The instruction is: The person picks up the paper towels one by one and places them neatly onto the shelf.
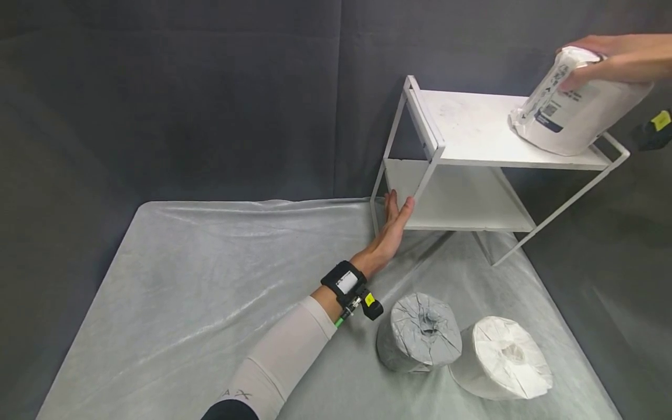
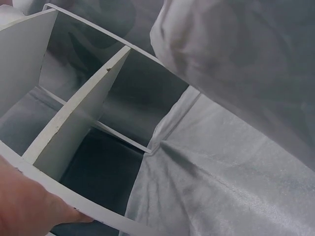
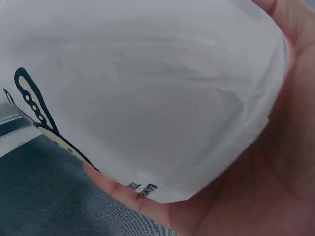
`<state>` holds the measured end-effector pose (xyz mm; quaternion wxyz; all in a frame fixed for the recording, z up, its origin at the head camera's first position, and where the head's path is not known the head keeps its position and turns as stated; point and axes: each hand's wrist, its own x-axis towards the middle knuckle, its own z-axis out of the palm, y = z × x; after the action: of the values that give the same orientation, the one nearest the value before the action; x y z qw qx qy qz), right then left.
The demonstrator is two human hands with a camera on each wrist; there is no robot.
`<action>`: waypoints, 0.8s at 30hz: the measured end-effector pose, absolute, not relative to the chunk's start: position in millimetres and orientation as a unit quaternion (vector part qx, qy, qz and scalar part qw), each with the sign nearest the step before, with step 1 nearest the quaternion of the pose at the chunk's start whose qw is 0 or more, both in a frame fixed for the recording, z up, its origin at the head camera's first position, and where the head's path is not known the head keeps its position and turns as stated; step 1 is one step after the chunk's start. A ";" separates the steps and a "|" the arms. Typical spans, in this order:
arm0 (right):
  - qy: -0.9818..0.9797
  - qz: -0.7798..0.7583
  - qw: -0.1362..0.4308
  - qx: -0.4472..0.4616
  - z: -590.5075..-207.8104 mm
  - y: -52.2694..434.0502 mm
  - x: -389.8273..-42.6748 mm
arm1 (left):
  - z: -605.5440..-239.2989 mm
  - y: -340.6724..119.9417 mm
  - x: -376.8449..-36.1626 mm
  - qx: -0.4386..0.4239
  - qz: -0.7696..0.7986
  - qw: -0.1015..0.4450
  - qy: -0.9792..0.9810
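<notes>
A white two-tier shelf rack stands toward the back right of the cloth-covered surface. My left hand grips its front left leg low down, thumb on one side and fingers on the other. In the left wrist view, part of that hand lies along the white post. My right hand holds a white-wrapped paper roll from above, with dark print and a code square on its wrapper. The roll is tilted, its lower end right at the top shelf's right side. The right wrist view is mostly filled by its wrapper.
Nearer me stand a grey-wrapped roll and a white-wrapped roll, side by side in front of the rack. A pale cloth covers the surface. Dark curtains hang behind and along the right.
</notes>
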<state>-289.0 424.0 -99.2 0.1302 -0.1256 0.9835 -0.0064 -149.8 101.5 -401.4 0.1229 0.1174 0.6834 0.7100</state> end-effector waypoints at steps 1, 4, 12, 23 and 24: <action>0.984 -0.005 0.128 -0.127 -99.9 424.4 -289.1 | -401.4 101.5 -149.9 0.118 0.710 0.123 0.683; 0.984 -0.006 0.122 -0.131 -101.2 425.9 -289.6 | -401.3 102.0 -150.1 0.119 0.711 0.123 0.682; 0.985 -0.013 0.123 -0.122 -100.6 428.5 -289.8 | -401.9 102.5 -149.6 0.120 0.710 0.125 0.683; 0.990 -0.002 0.092 -0.107 -96.6 435.1 -281.8 | -400.7 104.0 -150.2 0.112 0.715 0.126 0.679; 0.991 -0.005 0.085 -0.106 -97.0 436.6 -280.7 | -400.7 103.9 -150.3 0.111 0.715 0.126 0.679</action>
<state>-280.7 436.6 -97.0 0.0853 -0.1060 0.9907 -0.0052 -150.3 103.9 -400.7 0.1259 0.1107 0.6786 0.7151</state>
